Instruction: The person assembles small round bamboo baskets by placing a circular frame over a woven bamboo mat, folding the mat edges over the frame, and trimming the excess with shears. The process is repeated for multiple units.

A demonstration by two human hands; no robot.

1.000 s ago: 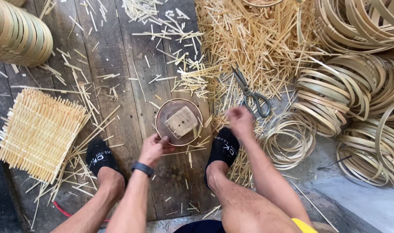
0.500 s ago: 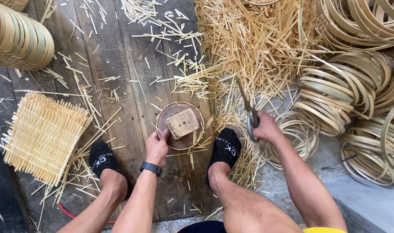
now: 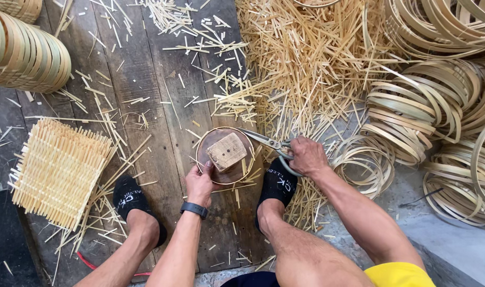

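Left hand (image 3: 200,183): laid on the near rim of the hoop (image 3: 204,143), fingers curled around the rim; a dark watch (image 3: 194,209) is worn on the wrist.
Right hand (image 3: 306,155): closed around the handles of the scissors (image 3: 268,142), fingers together in the loops.
Scissors: held low over the floor, blades pointed left, the tips reaching the right edge of the hoop.
Hoop: a round bamboo ring with a dark disc inside, lying on the plank floor (image 3: 147,90) between the two feet, just ahead of the toes.
Block (image 3: 227,151): a pale wooden block, seen resting on the disc within the hoop, slightly tilted.
Feet: a black sock is worn on each; the left foot (image 3: 130,196) is set left of the hoop, the right foot (image 3: 277,183) just below the scissors.
Mat (image 3: 59,170): a square of woven bamboo slats, lying at the left, well apart from the hoop.
Strips (image 3: 306,64): loose bamboo slivers heaped behind the hoop and scattered over the planks.
Rings (image 3: 439,106): coiled bamboo bands piled at the right.
Stack (image 3: 24,53): nested bamboo frames, seen at the upper left.
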